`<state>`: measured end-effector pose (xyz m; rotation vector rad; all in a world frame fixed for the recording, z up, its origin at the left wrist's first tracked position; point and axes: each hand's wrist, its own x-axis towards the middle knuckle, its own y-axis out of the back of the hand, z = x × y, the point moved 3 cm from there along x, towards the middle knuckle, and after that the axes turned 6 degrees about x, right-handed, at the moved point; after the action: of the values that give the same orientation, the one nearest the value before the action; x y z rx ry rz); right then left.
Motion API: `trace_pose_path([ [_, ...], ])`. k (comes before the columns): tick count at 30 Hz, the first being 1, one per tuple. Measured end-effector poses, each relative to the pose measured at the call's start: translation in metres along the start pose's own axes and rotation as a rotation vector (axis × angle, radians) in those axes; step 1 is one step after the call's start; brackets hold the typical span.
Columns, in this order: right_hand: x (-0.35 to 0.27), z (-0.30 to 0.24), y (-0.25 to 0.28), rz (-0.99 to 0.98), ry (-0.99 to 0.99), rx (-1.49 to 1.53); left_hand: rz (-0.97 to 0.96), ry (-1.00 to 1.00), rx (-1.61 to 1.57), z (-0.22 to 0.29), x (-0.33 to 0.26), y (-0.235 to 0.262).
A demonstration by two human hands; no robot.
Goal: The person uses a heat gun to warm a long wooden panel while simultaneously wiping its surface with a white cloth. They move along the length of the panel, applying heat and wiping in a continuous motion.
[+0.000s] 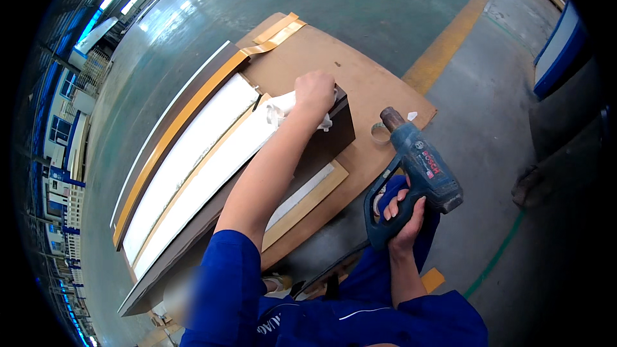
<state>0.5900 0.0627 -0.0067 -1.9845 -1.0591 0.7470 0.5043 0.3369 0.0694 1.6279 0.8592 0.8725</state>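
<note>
My right hand (405, 215) is wrapped round the handle of a dark teal heat gun (421, 167), held at the right of the board with its metal nozzle pointing up and left. My left hand (315, 95) is closed over the far end of a long dark brown panel (340, 127). A crumpled white rag (277, 110) bunches out beneath that hand and wrist on both sides; the fingertips are hidden. White infill strips (222, 112) run lengthwise along the piece, and a brown edge with a yellow-orange strip (186, 119) lies at its left.
A brown board (360, 64) lies under the panel, with a small roll of tape (380, 132) and a white scrap (412, 115) near the nozzle. A yellow floor line (450, 35) runs beyond. At the right stands a blue-and-white object (559, 51).
</note>
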Motion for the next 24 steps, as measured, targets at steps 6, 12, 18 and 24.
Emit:
trace_pose_path([
  [6, 0.002, 0.001, 0.003, -0.032, -0.028, 0.061, -0.1, 0.103, -0.064, -0.04, -0.035, 0.003],
  [12, -0.001, 0.001, 0.0, -0.021, -0.007, 0.027, -0.265, 0.196, 0.026, -0.086, -0.089, -0.008],
  [18, 0.0, 0.003, 0.004, -0.053, 0.006, 0.059, -0.255, 0.256, 0.019, -0.13, -0.154, -0.004],
  [24, -0.005, 0.001, -0.002, -0.113, 0.003, -0.005, -0.249, 0.367, 0.008, -0.178, -0.233, -0.002],
])
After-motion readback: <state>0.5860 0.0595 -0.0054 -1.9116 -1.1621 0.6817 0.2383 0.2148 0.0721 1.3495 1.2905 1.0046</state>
